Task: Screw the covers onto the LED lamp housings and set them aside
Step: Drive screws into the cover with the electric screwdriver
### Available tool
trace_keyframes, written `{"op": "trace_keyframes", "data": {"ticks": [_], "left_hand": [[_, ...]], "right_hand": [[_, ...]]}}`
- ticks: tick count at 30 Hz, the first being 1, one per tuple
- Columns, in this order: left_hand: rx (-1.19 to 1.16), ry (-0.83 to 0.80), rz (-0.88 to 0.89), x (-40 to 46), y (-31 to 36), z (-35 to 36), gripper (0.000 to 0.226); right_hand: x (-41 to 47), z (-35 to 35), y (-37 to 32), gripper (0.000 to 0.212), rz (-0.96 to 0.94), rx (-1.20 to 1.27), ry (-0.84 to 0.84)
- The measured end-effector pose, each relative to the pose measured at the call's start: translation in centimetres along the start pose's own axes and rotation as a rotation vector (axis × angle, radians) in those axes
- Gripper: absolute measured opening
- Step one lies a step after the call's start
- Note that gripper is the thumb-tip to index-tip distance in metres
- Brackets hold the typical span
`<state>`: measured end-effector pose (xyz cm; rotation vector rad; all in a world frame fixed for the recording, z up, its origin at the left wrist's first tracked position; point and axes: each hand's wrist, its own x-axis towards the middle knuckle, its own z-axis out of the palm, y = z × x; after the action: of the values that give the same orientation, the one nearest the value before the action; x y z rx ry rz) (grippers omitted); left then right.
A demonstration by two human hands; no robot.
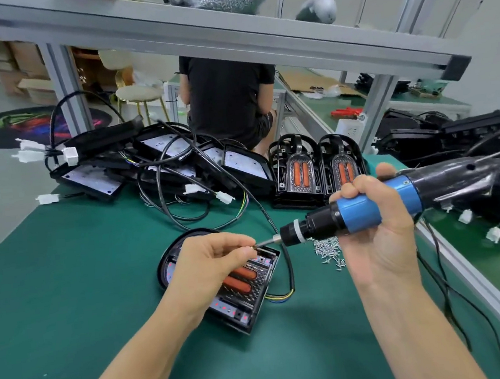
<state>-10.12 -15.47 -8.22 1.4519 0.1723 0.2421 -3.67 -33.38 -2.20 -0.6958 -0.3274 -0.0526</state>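
L hand [216, 264]: we pinch a small screw [252, 246] w/ thumb + forefinger at the driver bit [265, 243].
R hand [375, 219]: wrapped round blue electric screwdriver [358, 208], held approx. level.
Lamp housing [240, 286]: under L hand on green mat [67, 285], cover on.
Loose screws [329, 250]: pile just right of housing.
Behind: covers [317, 170], housing stack [159, 165].

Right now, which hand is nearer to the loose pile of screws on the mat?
The right hand: it holds the screwdriver directly beside the screws. The left hand is farther left, above the lamp housing.
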Motion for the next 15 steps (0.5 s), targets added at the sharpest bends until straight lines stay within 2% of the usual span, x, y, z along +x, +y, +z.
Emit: {"op": "trace_keyframes", "data": {"ticks": [6, 15], "left_hand": [[0.146, 0.055, 0.045, 0.7, -0.7, -0.1, 0.017], [0.545, 0.093, 0.181, 1.3, -2.7, 0.5, 0.023]], "right_hand": [[0.4, -0.6, 1.1, 0.033, -0.049, -0.173, -0.003], [0.3, -0.9, 2.5, 0.032, -0.089, -0.345, -0.029]]}}
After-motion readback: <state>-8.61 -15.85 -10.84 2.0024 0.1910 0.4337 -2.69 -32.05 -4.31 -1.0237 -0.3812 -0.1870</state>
